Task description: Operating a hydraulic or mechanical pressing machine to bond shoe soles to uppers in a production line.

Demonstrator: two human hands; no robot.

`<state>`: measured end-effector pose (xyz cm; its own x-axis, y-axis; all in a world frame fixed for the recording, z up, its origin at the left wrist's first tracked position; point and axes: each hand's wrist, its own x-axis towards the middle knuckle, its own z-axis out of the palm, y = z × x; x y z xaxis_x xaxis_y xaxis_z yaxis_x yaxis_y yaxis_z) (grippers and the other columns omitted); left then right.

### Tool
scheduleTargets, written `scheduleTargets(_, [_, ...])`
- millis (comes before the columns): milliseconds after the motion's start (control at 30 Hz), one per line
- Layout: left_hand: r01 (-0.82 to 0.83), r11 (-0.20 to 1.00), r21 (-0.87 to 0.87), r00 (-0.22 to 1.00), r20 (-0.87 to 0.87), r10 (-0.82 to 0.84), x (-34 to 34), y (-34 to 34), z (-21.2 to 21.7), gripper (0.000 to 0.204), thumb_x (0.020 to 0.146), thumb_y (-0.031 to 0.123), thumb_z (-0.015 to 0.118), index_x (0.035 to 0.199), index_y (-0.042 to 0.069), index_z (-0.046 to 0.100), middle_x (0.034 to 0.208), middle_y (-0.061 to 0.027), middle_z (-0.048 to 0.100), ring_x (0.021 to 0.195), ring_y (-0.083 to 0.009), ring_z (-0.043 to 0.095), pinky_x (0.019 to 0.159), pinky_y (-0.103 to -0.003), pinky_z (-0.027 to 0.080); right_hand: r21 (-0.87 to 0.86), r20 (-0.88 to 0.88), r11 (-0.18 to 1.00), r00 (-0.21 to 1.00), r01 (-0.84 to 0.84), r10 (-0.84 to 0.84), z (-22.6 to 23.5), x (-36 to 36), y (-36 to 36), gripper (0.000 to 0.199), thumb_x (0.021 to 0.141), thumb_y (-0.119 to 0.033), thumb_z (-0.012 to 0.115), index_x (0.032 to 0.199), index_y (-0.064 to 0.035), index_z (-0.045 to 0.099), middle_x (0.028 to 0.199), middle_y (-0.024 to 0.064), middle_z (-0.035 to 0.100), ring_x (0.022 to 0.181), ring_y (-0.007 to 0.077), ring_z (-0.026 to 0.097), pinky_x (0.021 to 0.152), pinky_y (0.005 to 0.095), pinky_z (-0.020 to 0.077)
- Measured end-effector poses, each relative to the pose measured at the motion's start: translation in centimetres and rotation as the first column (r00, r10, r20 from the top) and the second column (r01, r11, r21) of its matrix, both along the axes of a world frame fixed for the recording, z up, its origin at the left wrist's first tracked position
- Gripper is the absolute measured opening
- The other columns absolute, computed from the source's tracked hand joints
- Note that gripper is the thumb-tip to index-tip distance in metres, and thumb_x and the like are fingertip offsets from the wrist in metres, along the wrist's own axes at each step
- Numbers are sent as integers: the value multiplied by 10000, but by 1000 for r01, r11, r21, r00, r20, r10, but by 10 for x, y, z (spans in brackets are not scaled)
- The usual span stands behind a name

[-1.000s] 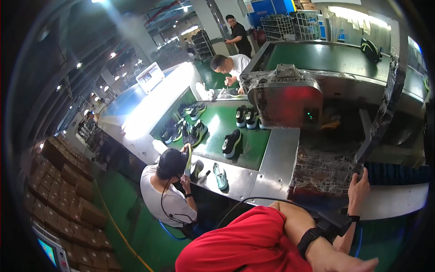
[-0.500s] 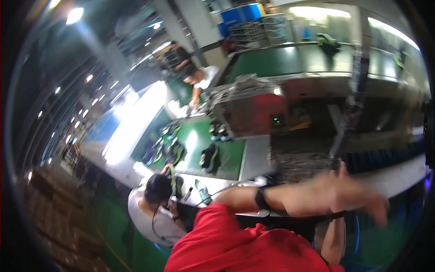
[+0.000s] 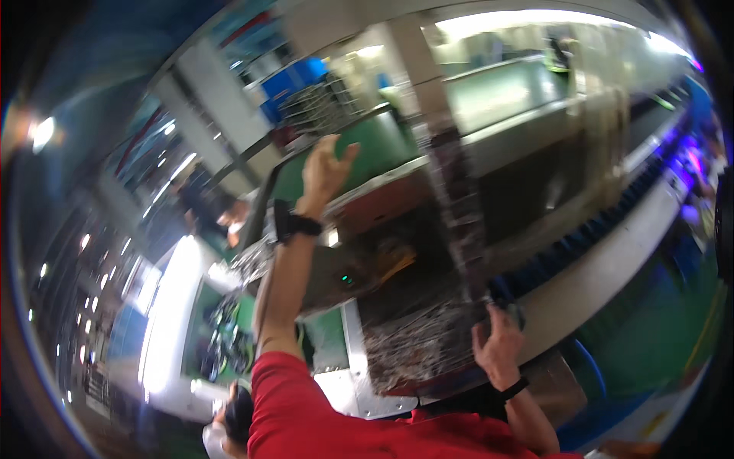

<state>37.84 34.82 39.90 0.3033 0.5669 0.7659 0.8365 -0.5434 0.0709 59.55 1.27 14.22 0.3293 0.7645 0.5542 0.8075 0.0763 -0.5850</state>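
Now: left hand (image 3: pixel 327 174) grip apart, in front of green conveyor belt (image 3: pixel 380 140); right hand (image 3: pixel 501 350) at foot of plastic-wrapped post (image 3: pixel 453 191), grip unclear. Keep wrists clear of framework.

a green conveyor belt (image 3: pixel 378 141), flat and glossy, slants across the upper middle of the frame, passing behind a post; the left hand (image 3: pixel 329 170), fingers parted, overlaps its near end in view. the post (image 3: pixel 451 187), wrapped in film along its lower part, leans down from upper centre. its foot lies near the right hand (image 3: pixel 501 348), right of lower centre; contact is unclear.
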Motion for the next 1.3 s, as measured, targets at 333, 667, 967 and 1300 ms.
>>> scheduleTargets(333, [-277, 933, -231, 957, 15, 288, 46, 178, -14, 1020, 779, 703, 603, 1426, -43, 348, 1443, -266, 401, 1299, -436, 425, 1075, -479, 350, 41, -102, 996, 992, 74, -69, -4, -7, 4, 417, 753, -222, 703, 1128, -78, 593, 930, 127, 620, 764, 288, 617, 655, 384, 513])
scheduleTargets(667, [-261, 903, -341, 958, 21, 285, 46, 243, -11, 1033, 711, 424, 751, 1338, -181, 196, 1178, -410, 536, 1149, -477, 545, 993, -448, 425, 9, -150, 999, 988, 36, -34, -2, -5, 3, 439, 775, -195, 697, 1183, -81, 582, 969, 111, 620, 828, 271, 623, 690, 375, 514])
scheduleTargets(967, [41, 965, -260, 991, 134, -6, -40, 176, 6, 610, 616, 169, 766, 1099, -105, 516, 998, -254, 665, 936, -346, 661, 861, -392, 500, 108, -107, 993, 994, 50, -38, -2, -8, 1, 375, 754, -185, 709, 1096, -80, 597, 917, 98, 640, 773, 273, 633, 660, 378, 526])
scheduleTargets(1300, [451, 835, -315, 699, 706, -111, -175, -114, 101, 606, 833, 172, 714, 1313, -102, 466, 1103, -175, 628, 889, -197, 667, 759, -301, 551, 204, -24, 975, 995, -92, 98, 14, -5, -7, 665, 812, -262, 710, 1339, 19, 418, 1265, 210, 545, 1117, 377, 555, 941, 440, 458])
